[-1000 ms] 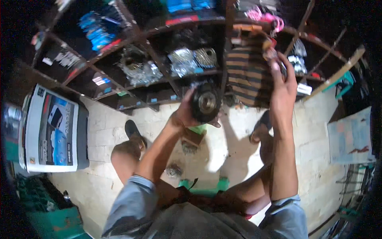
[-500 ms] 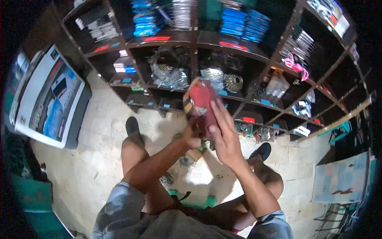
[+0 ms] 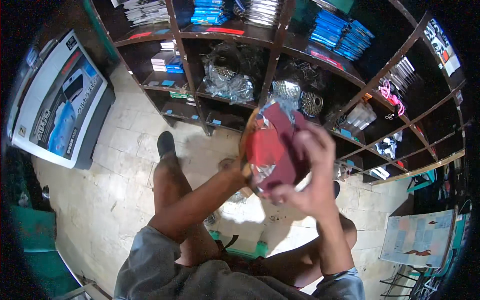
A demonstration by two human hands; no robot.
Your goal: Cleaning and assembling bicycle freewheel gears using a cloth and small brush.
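In front of the shelves I hold up a red and maroon package [image 3: 272,155] with glossy, clear-looking patches and an orange strip along its left side. My left hand [image 3: 241,176] supports it from the left and behind, its fingers mostly hidden by the package. My right hand [image 3: 316,187] curves round the right side, thumb at the lower edge. Its fingers are smeared by motion. What the package contains cannot be made out.
A dark wooden shelf unit [image 3: 275,52] spans the far side, holding blue packets [image 3: 340,35], bagged parts and a bicycle cassette [image 3: 311,104]. A large printed box [image 3: 65,105] stands left. A patched board [image 3: 417,237] is at right; a green seat [image 3: 261,249] is below me.
The package has turned to show a broader face and shifted slightly right. My right hand has moved from lying along its front to its right side. The view has shifted too.
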